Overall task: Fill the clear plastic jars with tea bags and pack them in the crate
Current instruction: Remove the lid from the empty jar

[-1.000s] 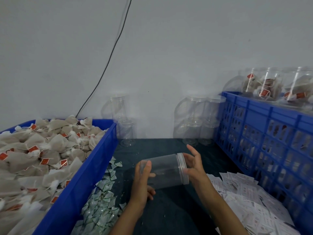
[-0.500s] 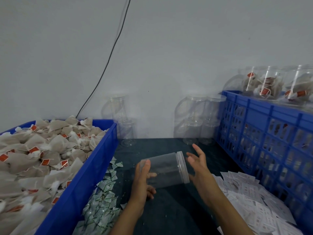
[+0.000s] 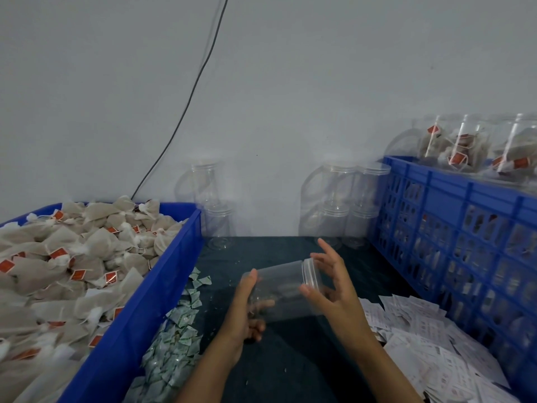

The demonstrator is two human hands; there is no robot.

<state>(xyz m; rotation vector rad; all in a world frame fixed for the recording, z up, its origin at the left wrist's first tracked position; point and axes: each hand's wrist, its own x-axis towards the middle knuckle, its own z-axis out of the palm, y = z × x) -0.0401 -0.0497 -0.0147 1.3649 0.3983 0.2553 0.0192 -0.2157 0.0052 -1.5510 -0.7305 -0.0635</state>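
An empty clear plastic jar (image 3: 283, 289) lies on its side in the air above the dark green table top (image 3: 290, 365), its ribbed mouth toward the right; the left hand (image 3: 247, 312) cups its base end with fingers curled round it, while the right hand (image 3: 334, 289) pinches the rim at the mouth between thumb and fingers, the remaining fingers spread. Left of the hands a solid blue plastic bin (image 3: 130, 315) holds heaped brown tea bags with red tags (image 3: 64, 269), with small green-and-white sachets (image 3: 174, 330) strewn beside it. To the right stands the blue lattice plastic crate (image 3: 453, 228) with filled clear jars (image 3: 465, 146) on top, white paper slips (image 3: 421, 338) before it and empty stacked clear jars (image 3: 343, 205) by the wall.
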